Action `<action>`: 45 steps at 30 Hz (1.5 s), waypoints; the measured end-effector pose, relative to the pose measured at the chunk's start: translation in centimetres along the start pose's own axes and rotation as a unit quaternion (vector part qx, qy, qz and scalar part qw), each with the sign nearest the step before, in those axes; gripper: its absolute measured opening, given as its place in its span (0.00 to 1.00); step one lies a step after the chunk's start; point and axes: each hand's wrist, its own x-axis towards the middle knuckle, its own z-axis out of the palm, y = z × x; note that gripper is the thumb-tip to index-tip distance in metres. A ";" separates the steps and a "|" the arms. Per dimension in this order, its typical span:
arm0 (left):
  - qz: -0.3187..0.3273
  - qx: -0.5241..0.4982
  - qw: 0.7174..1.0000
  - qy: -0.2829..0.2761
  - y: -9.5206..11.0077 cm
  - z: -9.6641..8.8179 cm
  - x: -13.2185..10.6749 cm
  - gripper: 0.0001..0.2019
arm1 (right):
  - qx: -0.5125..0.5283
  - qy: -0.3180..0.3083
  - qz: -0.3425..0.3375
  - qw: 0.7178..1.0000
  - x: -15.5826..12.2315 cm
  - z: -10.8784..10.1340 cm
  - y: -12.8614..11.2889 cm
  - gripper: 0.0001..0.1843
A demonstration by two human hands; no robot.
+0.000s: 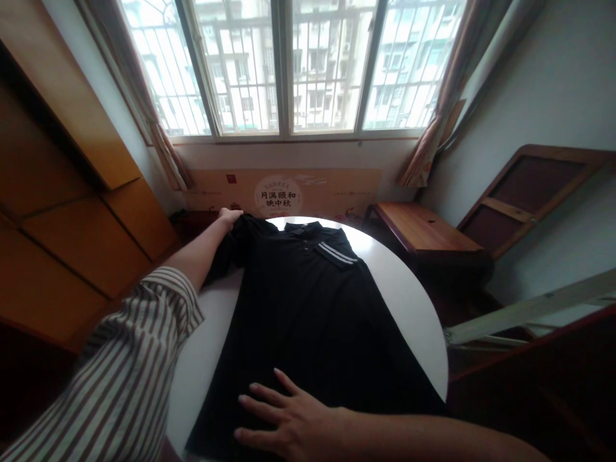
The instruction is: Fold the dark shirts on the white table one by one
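Note:
A black polo shirt (308,321) lies spread on a round white table (423,314), its collar toward the window. The sleeve with white stripes on the right is folded inward over the chest. At the far left, my left hand (231,215) is closed on the other sleeve, which is bunched and partly hidden behind my forearm. My right hand (298,414) rests flat near the shirt's lower hem, palm down with its fingers spread.
Beyond the table stands a low wooden cabinet (423,226) on the right, with a framed wooden panel (520,199) leaning behind it. Wooden cupboards (81,237) line the left side. A printed banner (327,189) runs under the barred window (289,70).

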 end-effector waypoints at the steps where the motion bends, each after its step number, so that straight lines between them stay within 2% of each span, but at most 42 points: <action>1: 0.012 -0.001 1.000 0.005 0.4 0.1 -0.3 0.19 | -0.011 0.006 -0.002 1.000 0.0 0.3 0.1 0.32; 3: 0.099 0.003 0.995 0.016 1.3 0.7 -2.0 0.17 | -0.028 0.017 -0.002 0.999 0.1 0.6 0.2 0.31; 5: 0.247 0.019 0.969 -0.005 2.1 2.2 -5.0 0.16 | -0.036 0.025 -0.003 0.999 0.2 0.6 0.2 0.30; 7: 0.370 0.057 0.922 -0.096 2.3 4.3 -8.6 0.17 | -0.038 0.029 -0.005 0.999 0.3 0.5 0.1 0.31; 8: 0.392 0.083 0.902 -0.164 2.2 5.4 -10.4 0.18 | -0.038 0.029 -0.006 0.999 0.3 0.5 0.0 0.31; 10: 0.369 0.130 0.878 -0.274 1.8 7.5 -13.1 0.17 | -0.035 0.026 -0.003 0.999 0.3 0.5 0.0 0.32; 12: 0.317 0.155 0.886 -0.301 1.5 8.9 -14.1 0.13 | -0.032 0.023 0.000 0.999 0.2 0.6 0.0 0.31; 14: 0.281 0.163 0.909 -0.263 1.3 9.4 -13.4 0.13 | -0.031 0.023 0.004 0.999 0.2 0.7 -0.1 0.30; 17: 0.243 0.175 0.930 -0.214 1.3 9.0 -10.6 0.16 | -0.027 0.020 -0.001 0.999 0.3 -0.2 -0.7 0.29; 19: 0.201 0.191 0.941 -0.196 1.3 8.7 -8.7 0.21 | -0.010 0.022 0.002 1.000 0.6 -1.7 -0.7 0.29; 21: 0.154 0.206 0.948 -0.189 1.3 8.7 -7.4 0.27 | 0.000 0.047 0.024 0.999 0.9 -3.9 0.2 0.26; 23: 0.118 0.214 0.951 -0.189 1.4 9.2 -6.9 0.33 | -0.030 0.096 0.077 0.992 0.9 -6.5 2.7 0.19; 25: 0.094 0.216 0.953 -0.192 1.7 10.0 -6.8 0.35 | -0.097 0.162 0.170 0.967 0.4 -9.5 6.7 0.13; 27: 0.082 0.215 0.953 -0.195 2.1 10.8 -6.8 0.32 | -0.134 0.239 0.303 0.913 -0.9 -12.6 11.7 0.12; 29: 0.079 0.213 0.954 -0.194 2.7 11.5 -6.7 0.29 | -0.139 0.325 0.462 0.813 -2.8 -15.9 16.6 0.13; 31: 0.085 0.208 0.956 -0.189 3.2 11.9 -6.4 0.27 | -0.146 0.357 0.529 0.756 -4.8 -19.0 21.0 0.14; 34: 0.095 0.198 0.960 -0.175 3.7 12.1 -5.4 0.26 | -0.129 0.374 0.588 0.705 -7.4 -22.5 26.1 0.14; 37: 0.096 0.196 0.960 -0.173 3.6 12.3 -4.9 0.27 | -0.098 0.381 0.619 0.680 -8.4 -24.0 29.9 0.14; 41: 0.100 0.215 0.956 -0.174 3.1 13.0 -5.0 0.32 | -0.070 0.374 0.633 0.674 -7.8 -24.2 33.7 0.17; 45: 0.119 0.225 0.950 -0.184 3.2 13.1 -3.9 0.24 | -0.075 0.371 0.636 0.672 -7.0 -24.3 36.1 0.15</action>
